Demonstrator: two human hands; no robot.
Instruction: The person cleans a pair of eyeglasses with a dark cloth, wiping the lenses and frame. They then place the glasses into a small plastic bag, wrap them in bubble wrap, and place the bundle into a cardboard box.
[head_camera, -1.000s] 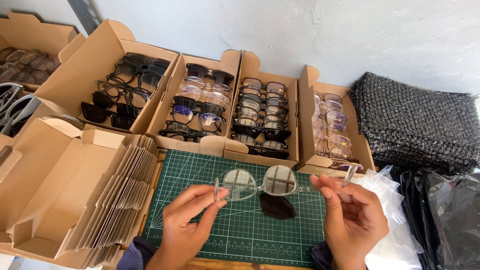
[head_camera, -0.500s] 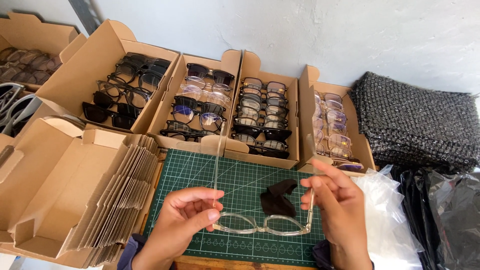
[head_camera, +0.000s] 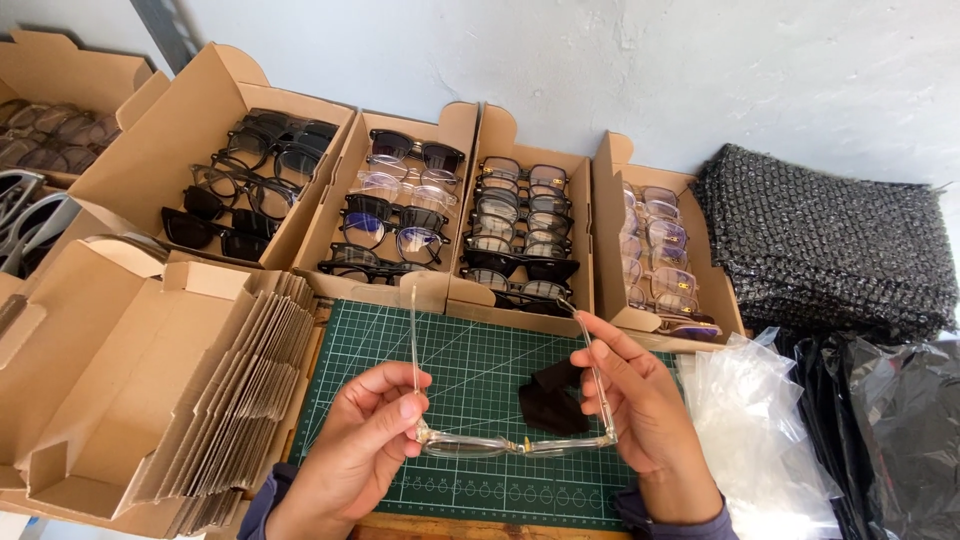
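— Where do the clear-framed glasses (head_camera: 515, 443) sit relative to the hands?

— Between them, low over the green cutting mat (head_camera: 470, 360) on the counter. The front of the frame runs left to right, and both temple arms are unfolded, pointing away from the person toward the cardboard boxes of eyeglasses (head_camera: 515, 215).

— Which hand is nearer?

— Neither; each has one end. The left hand (head_camera: 365, 440) pinches the left hinge corner with thumb and fingertips closed narrowly on it. The right hand (head_camera: 640, 410) grips the right temple near its hinge, fingers curled round it.

— And how do the glasses look?

— Transparent, nearly colourless plastic with thin straight temples; the mat's grid shows through the lenses. A small dark cloth (head_camera: 548, 400) lies on the mat just behind the frame.
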